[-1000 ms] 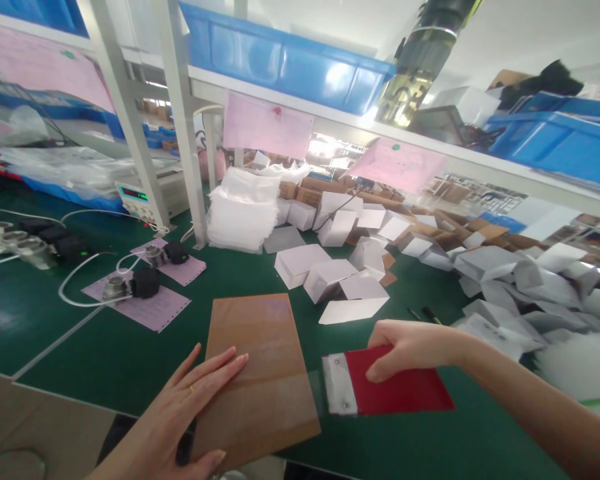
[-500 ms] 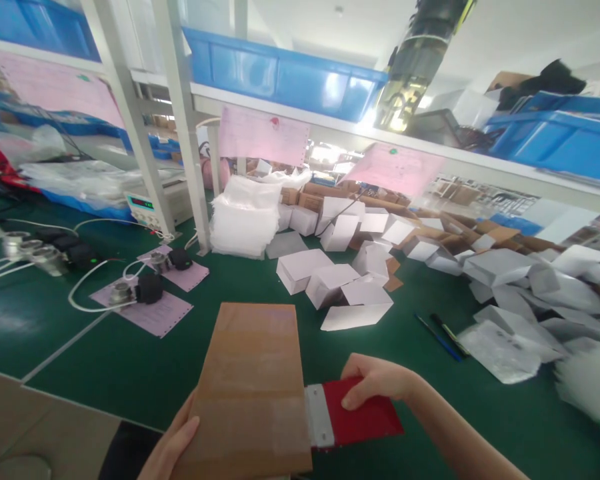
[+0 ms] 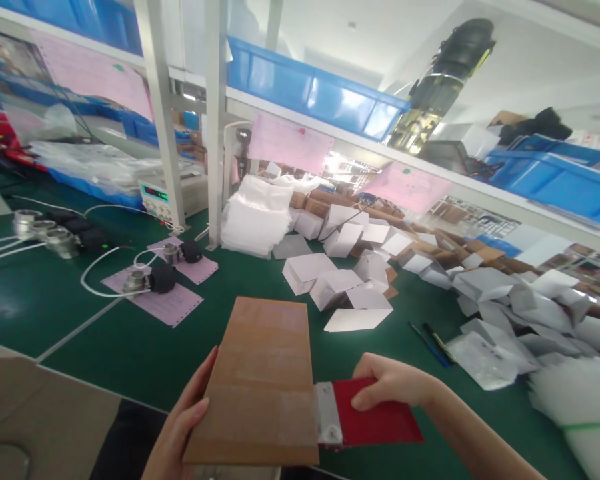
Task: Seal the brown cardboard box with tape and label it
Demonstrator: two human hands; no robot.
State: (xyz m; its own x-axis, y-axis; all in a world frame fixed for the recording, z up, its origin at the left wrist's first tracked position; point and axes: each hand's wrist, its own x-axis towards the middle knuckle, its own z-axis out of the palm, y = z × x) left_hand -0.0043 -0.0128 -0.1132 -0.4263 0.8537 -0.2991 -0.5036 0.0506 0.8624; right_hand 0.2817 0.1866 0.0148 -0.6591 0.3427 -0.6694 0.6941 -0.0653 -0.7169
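Observation:
A brown cardboard box (image 3: 260,380), banded with clear tape, is in front of me at the bottom middle. My left hand (image 3: 187,413) grips its left side, the thumb on the top edge and the fingers along the flank. In my right hand (image 3: 387,383) is a flat red tool (image 3: 375,417) with a screwed grey metal strip, looking like a scraper. The thumb presses on the red face, and the other fingers go behind it. The metal strip lies against the box's right side; whether its tip goes under or into the box I cannot tell.
Folded white cartons (image 3: 337,287) lie beyond the box, with more piled at right. Pens (image 3: 436,343) and a plastic bag (image 3: 483,360) are right of my hand. Metal valves with black housings (image 3: 163,279) rest on pink sheets at left. A shelf with blue bins (image 3: 315,87) crosses above.
The view has shifted, so the bench and shelf appear displaced. The box's near edge now shows higher in the picture. Both hands keep their holds, and the red tool stays against the box.

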